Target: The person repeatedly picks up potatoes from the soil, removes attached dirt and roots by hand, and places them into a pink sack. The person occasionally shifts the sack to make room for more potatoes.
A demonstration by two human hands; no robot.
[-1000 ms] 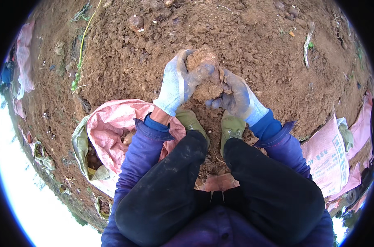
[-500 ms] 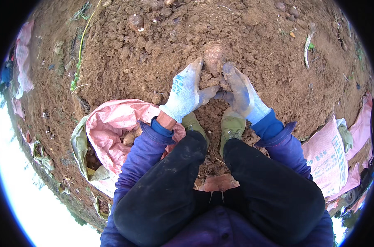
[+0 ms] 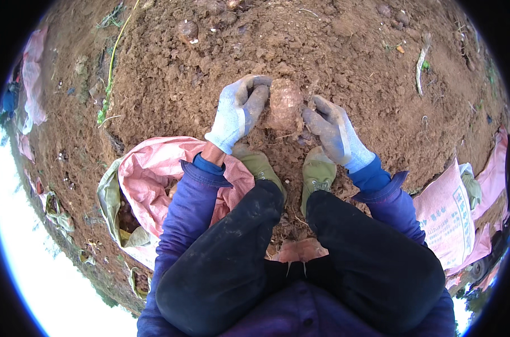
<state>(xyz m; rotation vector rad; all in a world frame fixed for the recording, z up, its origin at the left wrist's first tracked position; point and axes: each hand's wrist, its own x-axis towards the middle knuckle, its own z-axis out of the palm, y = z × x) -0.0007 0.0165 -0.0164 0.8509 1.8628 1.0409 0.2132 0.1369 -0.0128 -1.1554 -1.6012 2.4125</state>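
Head view: tubers inside the open pink sack.

At 1 o'clock, a rough, matt tuber; at 11, crumbly soil. The 2 gloves: knitted cloth, matt-coated fingers. Woven-plastic sacks: creased pink sack at 9, flatter printed sack between 3 and 4.

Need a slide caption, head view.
Left hand and right hand, both gloved, flank a brown tuber; soil around, pink sack at left.
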